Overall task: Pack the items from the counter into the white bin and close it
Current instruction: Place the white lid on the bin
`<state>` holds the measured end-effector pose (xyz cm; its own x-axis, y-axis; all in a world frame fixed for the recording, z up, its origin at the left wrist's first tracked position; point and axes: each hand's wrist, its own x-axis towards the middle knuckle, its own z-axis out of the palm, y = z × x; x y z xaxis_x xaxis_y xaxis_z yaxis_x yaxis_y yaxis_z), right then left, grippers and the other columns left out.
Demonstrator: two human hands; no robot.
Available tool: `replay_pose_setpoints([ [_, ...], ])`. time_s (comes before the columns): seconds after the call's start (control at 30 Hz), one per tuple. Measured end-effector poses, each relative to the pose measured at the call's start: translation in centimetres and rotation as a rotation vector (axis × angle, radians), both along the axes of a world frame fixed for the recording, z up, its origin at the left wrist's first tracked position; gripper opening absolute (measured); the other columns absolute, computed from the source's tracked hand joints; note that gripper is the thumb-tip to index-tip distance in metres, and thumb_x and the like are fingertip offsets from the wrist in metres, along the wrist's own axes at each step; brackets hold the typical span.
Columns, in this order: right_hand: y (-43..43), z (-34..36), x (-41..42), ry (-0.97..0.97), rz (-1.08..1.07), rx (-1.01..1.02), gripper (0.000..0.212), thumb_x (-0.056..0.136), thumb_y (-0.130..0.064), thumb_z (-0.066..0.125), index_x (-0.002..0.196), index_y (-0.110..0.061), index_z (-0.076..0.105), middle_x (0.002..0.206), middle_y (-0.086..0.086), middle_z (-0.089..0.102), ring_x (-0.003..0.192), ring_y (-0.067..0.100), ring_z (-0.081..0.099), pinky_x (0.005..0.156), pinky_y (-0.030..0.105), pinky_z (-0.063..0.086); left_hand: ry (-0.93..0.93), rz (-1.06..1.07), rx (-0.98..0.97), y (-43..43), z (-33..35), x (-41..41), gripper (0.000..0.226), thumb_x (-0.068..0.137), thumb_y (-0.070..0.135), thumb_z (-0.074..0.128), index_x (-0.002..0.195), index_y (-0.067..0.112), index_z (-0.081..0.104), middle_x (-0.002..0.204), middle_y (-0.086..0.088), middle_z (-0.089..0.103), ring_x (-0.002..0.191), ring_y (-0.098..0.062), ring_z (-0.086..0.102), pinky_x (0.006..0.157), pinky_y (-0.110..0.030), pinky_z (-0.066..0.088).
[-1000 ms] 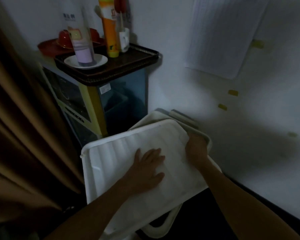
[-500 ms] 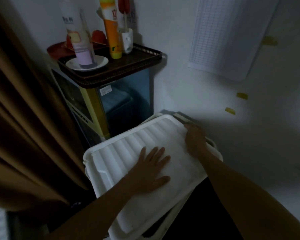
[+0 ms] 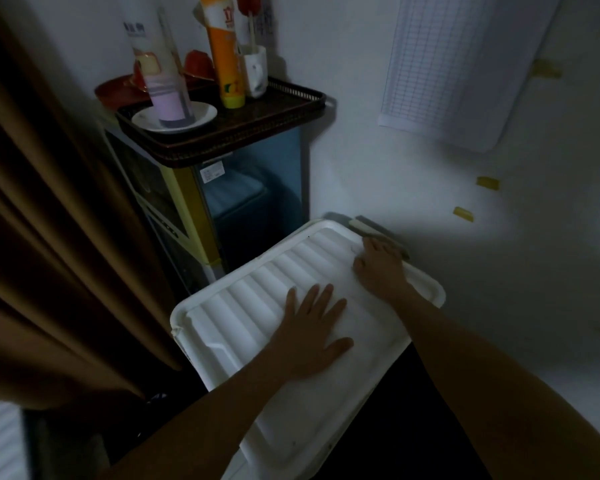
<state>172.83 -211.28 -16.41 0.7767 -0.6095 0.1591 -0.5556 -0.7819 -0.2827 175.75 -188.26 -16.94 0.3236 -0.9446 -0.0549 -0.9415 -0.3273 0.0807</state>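
The white bin's ribbed lid (image 3: 236,306) lies nearly flat over the bin, which it almost entirely hides. My left hand (image 3: 314,327) presses flat on the middle of the lid with its fingers spread. My right hand (image 3: 378,268) sits at the lid's far right corner, fingers curled on the edge beside a grey latch (image 3: 368,228). What is inside the bin cannot be seen.
A small cabinet (image 3: 194,216) stands behind the bin. Its dark tray (image 3: 278,112) carries a white plate (image 3: 205,114), a pale tube (image 3: 163,74), an orange bottle (image 3: 224,60) and a white cup (image 3: 255,71). A brown curtain (image 3: 49,237) hangs left, a white wall (image 3: 499,237) rises right.
The lid has dropped from a tilt to lie flatter on the bin. My right hand has slid along the far edge toward the latch. My left hand stays pressed on the lid.
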Motion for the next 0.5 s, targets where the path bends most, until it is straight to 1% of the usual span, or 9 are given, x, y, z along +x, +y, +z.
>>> replay_pose_setpoints([
  [0.17, -0.1, -0.2, -0.1, 0.059, 0.018, -0.044, 0.053, 0.095, -0.035, 0.038, 0.142, -0.010, 0.034, 0.142, 0.014, 0.044, 0.128, 0.032, 0.042, 0.108, 0.045, 0.028, -0.013, 0.010, -0.022, -0.3, -0.5, 0.0, 0.082, 0.087, 0.076, 0.001, 0.154, 0.031, -0.003, 0.163, -0.001, -0.015, 0.149, -0.023, -0.016, 0.116, -0.059, -0.010],
  [0.33, -0.6, -0.3, 0.1, 0.079, 0.045, -0.061, 0.056, 0.095, -0.035, 0.037, 0.145, -0.010, 0.031, 0.146, 0.013, 0.040, 0.131, 0.032, 0.039, 0.109, 0.046, 0.026, 0.001, 0.043, -0.060, -1.0, -1.0, -0.6, 0.082, 0.087, 0.077, 0.002, 0.154, 0.031, 0.000, 0.163, -0.001, -0.012, 0.150, -0.023, -0.013, 0.116, -0.059, -0.012],
  [0.5, -0.9, -0.2, 0.4, 0.073, 0.052, -0.057, 0.056, 0.096, -0.034, 0.038, 0.146, -0.011, 0.031, 0.148, 0.013, 0.038, 0.132, 0.032, 0.037, 0.110, 0.046, 0.025, 0.008, 0.067, -0.073, -1.4, -1.0, -0.8, 0.080, 0.088, 0.077, 0.005, 0.154, 0.031, 0.001, 0.163, -0.001, -0.011, 0.150, -0.023, -0.013, 0.116, -0.059, -0.011],
])
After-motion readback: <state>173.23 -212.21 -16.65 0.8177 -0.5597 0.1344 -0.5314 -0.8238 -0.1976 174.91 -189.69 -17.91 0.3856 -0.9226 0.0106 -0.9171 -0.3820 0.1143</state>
